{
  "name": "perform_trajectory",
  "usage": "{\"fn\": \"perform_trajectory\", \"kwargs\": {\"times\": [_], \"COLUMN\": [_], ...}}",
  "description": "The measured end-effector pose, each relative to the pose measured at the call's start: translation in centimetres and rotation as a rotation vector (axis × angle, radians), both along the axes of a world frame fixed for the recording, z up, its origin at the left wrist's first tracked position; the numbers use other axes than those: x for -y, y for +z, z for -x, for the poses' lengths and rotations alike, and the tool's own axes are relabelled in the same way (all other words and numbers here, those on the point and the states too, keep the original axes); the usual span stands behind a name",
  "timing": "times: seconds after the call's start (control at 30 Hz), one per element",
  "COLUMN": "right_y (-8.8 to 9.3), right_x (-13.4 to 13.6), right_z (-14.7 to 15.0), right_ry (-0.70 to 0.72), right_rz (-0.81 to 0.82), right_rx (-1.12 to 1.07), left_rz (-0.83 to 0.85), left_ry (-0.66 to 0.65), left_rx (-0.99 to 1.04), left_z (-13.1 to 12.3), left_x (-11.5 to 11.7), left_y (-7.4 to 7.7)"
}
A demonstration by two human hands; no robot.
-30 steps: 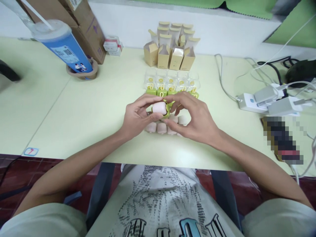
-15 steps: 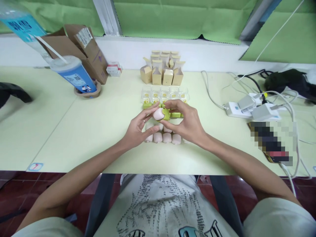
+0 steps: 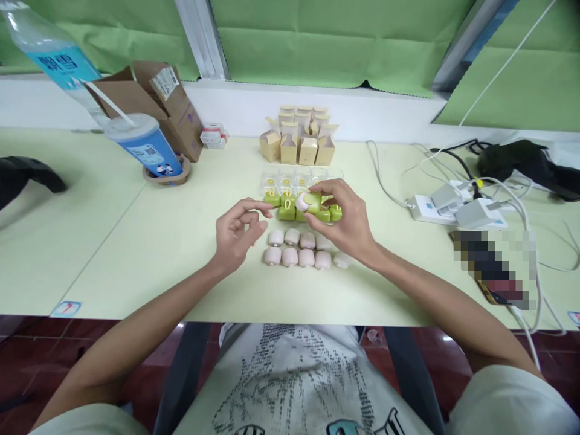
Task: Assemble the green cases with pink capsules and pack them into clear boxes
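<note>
Between thumb and fingers, my right hand [image 3: 347, 220] grips a small rounded piece with a pale pink end and a green cover [image 3: 312, 202]. My left hand [image 3: 238, 232] is to its left, fingers loosely bent and apart, with nothing in them. Under and behind the held piece are several green pieces [image 3: 286, 212], some bearing yellowish loops. Closer to me lie two rows of pale pink rounded pieces [image 3: 290, 257], partly covered by my right hand. Clear plastic cups with yellow marks [image 3: 286, 180] are lined up behind the green pieces.
Small open cardboard boxes [image 3: 289, 151] stand by the wall. On the left are a blue drink cup [image 3: 151, 154], a large brown box [image 3: 179, 115] and a water bottle [image 3: 63, 63]. A power strip [image 3: 430, 208] with plugs and cables is on the right, near a blurred-out phone-like object [image 3: 489, 269].
My left hand has let go of the pink and green piece and moved left. The piece stays in my right hand, slightly further right. The camera view has shifted a little.
</note>
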State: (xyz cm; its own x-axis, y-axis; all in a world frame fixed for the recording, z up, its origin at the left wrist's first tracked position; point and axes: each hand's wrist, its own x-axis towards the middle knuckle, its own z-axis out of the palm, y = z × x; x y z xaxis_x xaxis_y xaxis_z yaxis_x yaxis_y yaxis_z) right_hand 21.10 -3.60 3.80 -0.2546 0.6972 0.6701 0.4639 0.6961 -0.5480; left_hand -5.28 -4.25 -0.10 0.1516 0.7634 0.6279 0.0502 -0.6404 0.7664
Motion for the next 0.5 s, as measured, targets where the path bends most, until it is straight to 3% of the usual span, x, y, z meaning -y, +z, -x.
{"fn": "perform_trajectory", "kwargs": {"times": [0.07, 0.2, 0.33, 0.5], "right_y": [0.1, 0.2, 0.1, -0.3], "right_x": [-0.2, -0.2, -0.3, -0.8], "right_z": [-0.2, -0.1, -0.1, -0.4], "right_ry": [-0.008, -0.013, -0.040, -0.013], "right_rz": [0.010, -0.006, 0.046, 0.137], "right_rx": [-0.013, -0.005, -0.019, -0.090], "left_rz": [-0.020, -0.188, -0.272, -0.294], "left_ry": [0.102, 0.377, 0.408, 0.462], "left_rx": [-0.070, -0.481, -0.815, -0.909], "left_z": [0.2, 0.9, 1.7, 1.7], "left_x": [-0.5, -2.8, -5.3, -6.6], "left_y": [0.1, -1.1, -2.6, -2.5]}}
